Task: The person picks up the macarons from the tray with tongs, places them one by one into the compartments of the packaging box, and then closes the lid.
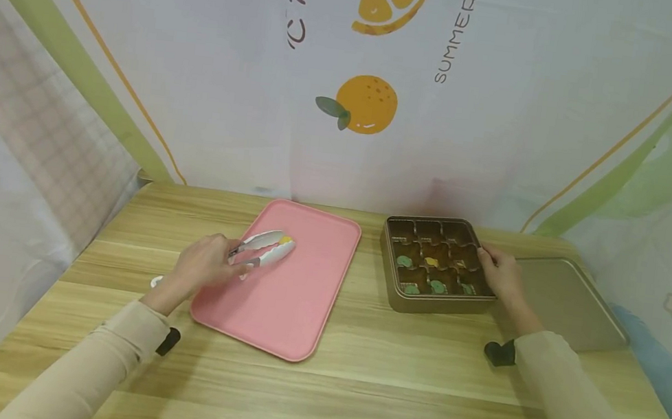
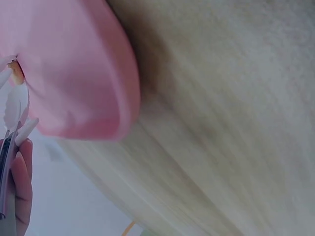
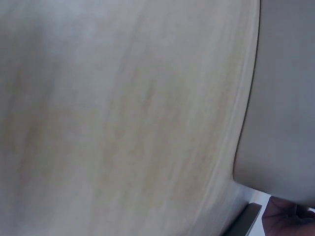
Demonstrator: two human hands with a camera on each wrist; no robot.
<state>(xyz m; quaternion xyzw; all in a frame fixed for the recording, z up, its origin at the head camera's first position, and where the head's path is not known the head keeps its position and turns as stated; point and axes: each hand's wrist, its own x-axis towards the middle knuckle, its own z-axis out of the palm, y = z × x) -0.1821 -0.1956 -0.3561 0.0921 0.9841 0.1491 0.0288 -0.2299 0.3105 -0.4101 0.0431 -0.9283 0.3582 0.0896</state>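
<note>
My left hand (image 1: 203, 265) grips a pair of tongs (image 1: 269, 255) with white scalloped tips over the pink tray (image 1: 276, 299). A small yellow piece (image 1: 286, 240) sits between the tips; in the left wrist view this piece (image 2: 16, 73) looks yellow-orange, and its kind is hard to make out. On the right, my right hand (image 1: 501, 275) holds the right side of a square brown tin box (image 1: 424, 305), thumb at its rim. Inside is a divided insert with green pieces (image 1: 438, 287) and yellow pieces (image 1: 431, 262) in its middle and front rows; the back row holds none.
A flat metal lid (image 1: 568, 298) lies right of the box, partly behind my right forearm. Part of a small white object (image 1: 156, 282) shows beside my left wrist. The wooden table (image 1: 365, 392) ends at a printed cloth (image 1: 473, 149) hanging behind it.
</note>
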